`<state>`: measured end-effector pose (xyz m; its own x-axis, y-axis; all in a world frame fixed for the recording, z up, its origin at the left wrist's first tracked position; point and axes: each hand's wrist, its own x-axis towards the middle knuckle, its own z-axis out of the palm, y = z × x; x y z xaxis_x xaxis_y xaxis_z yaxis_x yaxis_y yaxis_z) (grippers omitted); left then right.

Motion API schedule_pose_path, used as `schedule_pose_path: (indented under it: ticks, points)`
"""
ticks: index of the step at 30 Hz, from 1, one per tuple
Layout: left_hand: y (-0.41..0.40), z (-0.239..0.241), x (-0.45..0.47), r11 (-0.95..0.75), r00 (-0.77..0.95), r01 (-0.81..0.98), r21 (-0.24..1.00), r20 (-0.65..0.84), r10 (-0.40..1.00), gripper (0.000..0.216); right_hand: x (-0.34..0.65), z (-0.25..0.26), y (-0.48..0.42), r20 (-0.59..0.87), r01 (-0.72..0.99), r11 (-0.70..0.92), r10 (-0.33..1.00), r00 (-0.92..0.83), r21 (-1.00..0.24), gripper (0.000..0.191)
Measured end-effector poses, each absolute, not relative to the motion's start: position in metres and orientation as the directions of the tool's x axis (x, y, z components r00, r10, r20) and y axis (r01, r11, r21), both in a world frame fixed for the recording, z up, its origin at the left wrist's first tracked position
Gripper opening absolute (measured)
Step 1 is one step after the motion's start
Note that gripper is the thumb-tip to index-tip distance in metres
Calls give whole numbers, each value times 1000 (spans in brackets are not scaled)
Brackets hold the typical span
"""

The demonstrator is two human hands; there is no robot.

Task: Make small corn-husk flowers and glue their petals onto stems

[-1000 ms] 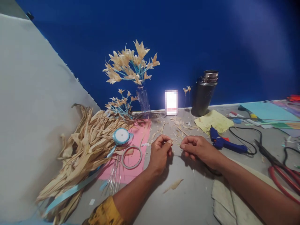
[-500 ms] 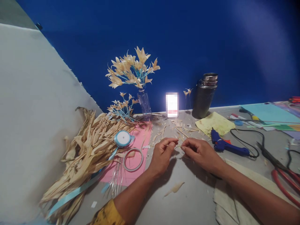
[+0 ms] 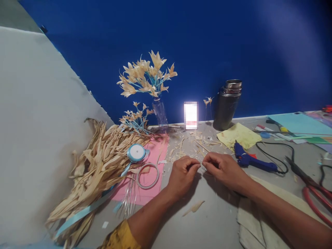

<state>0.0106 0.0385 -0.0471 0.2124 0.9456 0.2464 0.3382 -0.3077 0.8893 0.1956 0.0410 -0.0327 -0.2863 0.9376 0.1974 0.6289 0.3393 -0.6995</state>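
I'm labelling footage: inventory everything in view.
Husks: many, tan, left
Flowers: many, cream, back
Bottle: one, clear, back
Flask: one, dark, back
Blurred rectangle: one, white, back
Ribbon spool: one, blue, left
Ring: one, grey, left
Wires: several, silvery, left
Pink sheet: one, left
Scraps: many, tan, centre
Yellow sheet: one, right
Blue sheet: one, right
Glue gun: one, blue, right
Scissors: one, red-handled, right
Cloth: one, pale, right
Wall: one, blue, behind
Table: one, grey, beneath
Left hand: one, centre
Right hand: one, centre

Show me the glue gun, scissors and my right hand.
Glue gun [image 3: 257, 163]: head view, on its blue handle.
Scissors [image 3: 308, 180]: head view, metal near red handles.
Right hand [image 3: 225, 169]: head view, its back.
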Motion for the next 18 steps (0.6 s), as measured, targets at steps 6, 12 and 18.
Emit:
schedule_pose_path:
  ticks: [6,12,18]
  points:
    - [41,-46,12,46,191,61,997,-57,980,11,197,-32,42,231,627,342,939,-254,-700,21]
    - [47,-48,11,239,270,-255,937,-168,948,32,203,-35,46,252,630,343,939,-233,-697,22]
    - [46,-47,11,204,252,-298,932,-129,959,36,210,-44,51,507,697,465,846,-166,-546,29]
